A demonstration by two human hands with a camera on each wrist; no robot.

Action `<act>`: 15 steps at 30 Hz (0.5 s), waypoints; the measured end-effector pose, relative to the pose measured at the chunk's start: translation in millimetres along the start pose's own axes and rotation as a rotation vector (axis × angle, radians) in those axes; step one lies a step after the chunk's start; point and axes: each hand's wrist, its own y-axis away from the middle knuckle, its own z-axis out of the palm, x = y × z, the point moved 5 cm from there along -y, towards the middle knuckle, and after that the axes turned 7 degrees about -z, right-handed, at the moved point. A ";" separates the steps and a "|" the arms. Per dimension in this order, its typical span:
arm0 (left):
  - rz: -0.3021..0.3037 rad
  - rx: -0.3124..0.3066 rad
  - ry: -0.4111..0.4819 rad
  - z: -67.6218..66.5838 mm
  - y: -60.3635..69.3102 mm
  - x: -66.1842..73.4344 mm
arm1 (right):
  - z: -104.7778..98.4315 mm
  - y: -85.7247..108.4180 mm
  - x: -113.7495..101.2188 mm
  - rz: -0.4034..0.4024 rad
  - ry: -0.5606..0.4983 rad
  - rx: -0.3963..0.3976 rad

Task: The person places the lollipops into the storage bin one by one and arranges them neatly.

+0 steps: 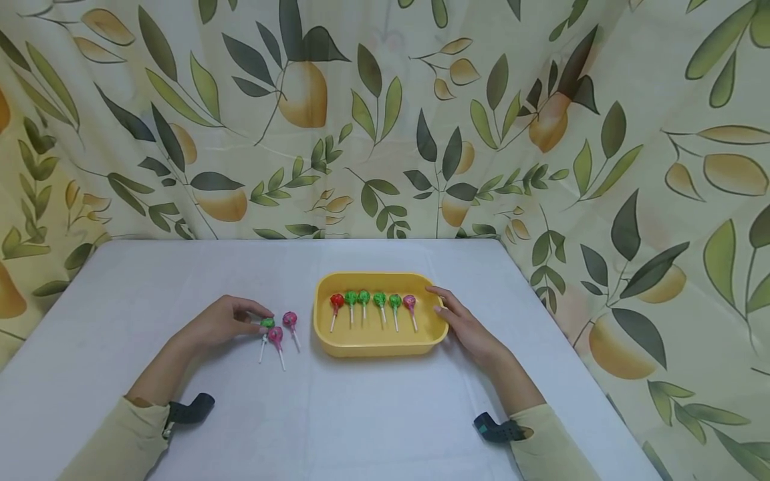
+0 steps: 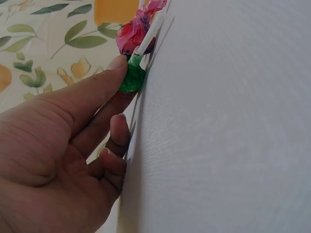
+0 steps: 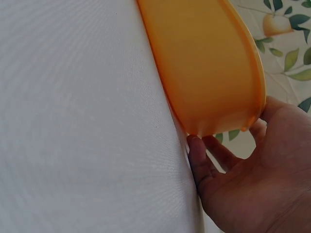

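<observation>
At the left of the head view, my left hand (image 1: 218, 325) pinches the green-wrapped lollipop (image 2: 133, 80) by its head, between thumb and forefinger. That lollipop lies low at the white cloth, its stick pointing toward me. Touching or just beside it is a pink lollipop (image 1: 275, 335), and a second pink lollipop (image 1: 291, 319) lies a little farther right. My right hand (image 1: 472, 331) grips the right end of a yellow tray (image 1: 373, 350), thumb at the rim and other fingers against the outer side. Inside the tray stand out a red lollipop (image 1: 337, 302), several green lollipops (image 1: 379, 300) and a pink lollipop (image 1: 410, 303) in a row.
A white cloth (image 1: 385, 414) covers the table, whose far edge meets a leaf-and-fruit patterned curtain (image 1: 385, 147). Each wrist wears a dark strap with a camera (image 1: 191, 409). The tray sits near the middle, right of the loose lollipops.
</observation>
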 end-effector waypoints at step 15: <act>0.007 -0.009 0.005 -1.7 1.2 1.2 | -0.8 -1.3 1.1 0.007 -0.005 0.008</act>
